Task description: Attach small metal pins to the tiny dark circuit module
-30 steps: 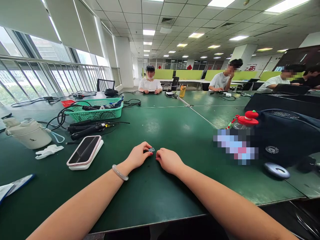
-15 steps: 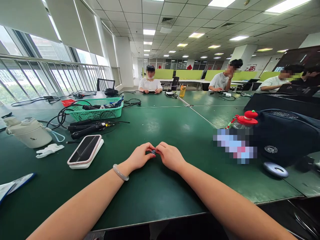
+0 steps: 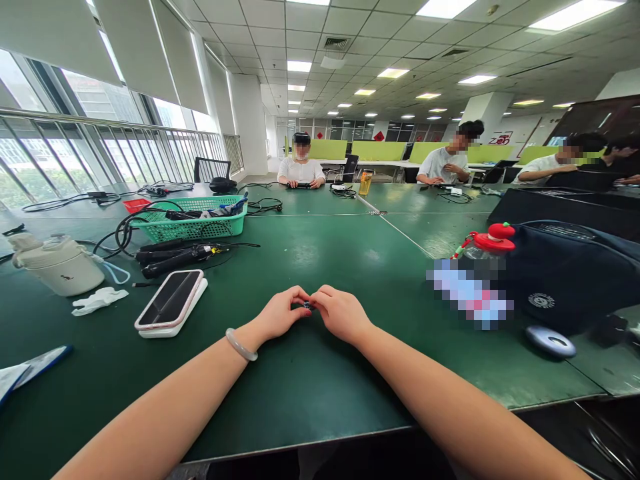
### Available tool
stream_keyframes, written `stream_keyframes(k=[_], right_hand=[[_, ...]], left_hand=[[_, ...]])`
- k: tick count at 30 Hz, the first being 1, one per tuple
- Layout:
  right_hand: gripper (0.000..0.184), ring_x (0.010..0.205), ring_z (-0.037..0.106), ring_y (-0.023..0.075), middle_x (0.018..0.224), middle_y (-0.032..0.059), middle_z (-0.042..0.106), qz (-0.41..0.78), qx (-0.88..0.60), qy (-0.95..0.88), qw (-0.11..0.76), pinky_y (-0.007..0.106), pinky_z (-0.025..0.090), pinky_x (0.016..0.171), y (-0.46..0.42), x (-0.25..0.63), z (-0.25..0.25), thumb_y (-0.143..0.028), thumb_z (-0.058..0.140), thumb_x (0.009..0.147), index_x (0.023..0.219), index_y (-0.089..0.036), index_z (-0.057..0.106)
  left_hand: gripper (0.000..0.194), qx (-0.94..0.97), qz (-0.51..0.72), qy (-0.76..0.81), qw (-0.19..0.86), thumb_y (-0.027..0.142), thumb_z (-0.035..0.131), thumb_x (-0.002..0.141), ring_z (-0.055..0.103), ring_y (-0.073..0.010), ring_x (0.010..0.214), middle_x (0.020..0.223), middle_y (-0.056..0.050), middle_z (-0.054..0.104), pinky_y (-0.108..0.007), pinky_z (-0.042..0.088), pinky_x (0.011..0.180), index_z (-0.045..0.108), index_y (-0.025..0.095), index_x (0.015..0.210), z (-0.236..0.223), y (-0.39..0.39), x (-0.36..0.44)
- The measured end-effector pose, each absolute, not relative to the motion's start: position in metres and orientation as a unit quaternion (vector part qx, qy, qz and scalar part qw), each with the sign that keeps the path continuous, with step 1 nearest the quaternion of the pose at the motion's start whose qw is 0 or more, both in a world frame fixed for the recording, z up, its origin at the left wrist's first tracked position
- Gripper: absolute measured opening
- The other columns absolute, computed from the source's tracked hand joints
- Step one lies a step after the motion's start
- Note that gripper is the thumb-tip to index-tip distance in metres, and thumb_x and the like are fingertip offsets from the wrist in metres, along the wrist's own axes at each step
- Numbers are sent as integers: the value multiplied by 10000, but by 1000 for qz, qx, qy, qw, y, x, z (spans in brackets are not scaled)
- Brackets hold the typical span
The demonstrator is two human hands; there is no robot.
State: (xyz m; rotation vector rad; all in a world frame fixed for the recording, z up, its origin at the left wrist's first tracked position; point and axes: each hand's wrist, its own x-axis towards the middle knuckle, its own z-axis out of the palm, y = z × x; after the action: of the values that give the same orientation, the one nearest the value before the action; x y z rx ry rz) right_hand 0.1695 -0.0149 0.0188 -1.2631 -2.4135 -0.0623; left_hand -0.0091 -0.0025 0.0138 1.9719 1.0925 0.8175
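Both hands meet over the middle of the green table (image 3: pixel 310 393), fingertips nearly touching. My left hand (image 3: pixel 281 313), with a pale bangle at the wrist, pinches a small dark object (image 3: pixel 307 305) with light specks between thumb and fingers. From the other side my right hand (image 3: pixel 345 313) has its thumb and fingers closed at the same small object. Fingers cover most of it, and it is too small to name. Left of my hands lies a phone (image 3: pixel 171 300) on a white box.
A green basket (image 3: pixel 193 228) of cables, black handles (image 3: pixel 175 257), a cream bottle (image 3: pixel 63 267) and a tissue (image 3: pixel 99 300) are on the left. To the right are a red-lidded bottle (image 3: pixel 493 241), a dark bag (image 3: pixel 575 273) and an oval device (image 3: pixel 551 341). People sit across the table.
My hands stay almost in place, the small object turned slightly between the fingertips. A person at the far right has lowered a hand from the face.
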Motion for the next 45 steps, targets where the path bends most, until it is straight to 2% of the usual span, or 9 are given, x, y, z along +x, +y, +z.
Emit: stream_keyframes(k=[5,9,14,17,21,24,40,45], right_hand=[[267,795,561,111,942,39,593,0,-430,-870,240,216,395,701,-18,170,20,-259,354,923,991,-206,606],[219,836,573,133,968,44,600,27,-349,-921,172,234,413,730,-25,162,18,-305,457,877,974,-211,630],[188,832,584,130,906,29,610,23,-348,-929,124,229,422,718,-26,151,9,-262,473,863,926,-206,641],[197,826,585,125,904,26,618,5,-368,-919,144,225,415,718,-22,152,6,-252,441,878,891,-203,632],[234,783,592,130,863,32,643,-25,-470,-860,195,234,402,714,-15,159,10,-254,385,906,883,-191,609],[214,754,596,126,810,23,653,-25,-513,-835,198,227,393,687,-12,162,12,-249,399,901,857,-191,600],[224,714,594,136,778,33,644,-72,-513,-838,173,237,362,620,-13,159,9,-263,390,908,808,-177,570],[293,729,588,131,788,51,642,-88,-487,-849,187,230,357,632,-14,162,10,-272,332,934,824,-164,581]], left_hand=[[153,727,348,435,401,233,594,719,606,-163,851,884,-28,646,-296,465,780,528,175,844,10,4,-11],[188,710,367,454,394,276,597,727,618,-168,834,858,-31,654,-311,470,788,539,170,871,5,10,-13],[185,706,363,478,376,280,598,724,629,-173,844,857,-27,669,-318,473,805,555,181,874,4,11,-14],[175,713,353,485,364,273,591,725,632,-176,844,853,-25,672,-312,476,796,559,189,875,5,10,-14],[172,719,345,497,343,284,587,729,630,-182,869,867,-19,673,-308,472,801,561,203,879,8,8,-15],[181,726,336,494,341,291,601,719,629,-184,869,878,-19,675,-314,472,801,560,206,873,10,6,-14],[194,743,321,494,318,353,636,680,617,-203,863,893,-25,675,-342,459,809,567,202,781,19,-1,-11],[228,726,347,465,370,363,640,682,613,-195,862,898,-45,664,-336,467,795,551,180,784,12,5,-14]])
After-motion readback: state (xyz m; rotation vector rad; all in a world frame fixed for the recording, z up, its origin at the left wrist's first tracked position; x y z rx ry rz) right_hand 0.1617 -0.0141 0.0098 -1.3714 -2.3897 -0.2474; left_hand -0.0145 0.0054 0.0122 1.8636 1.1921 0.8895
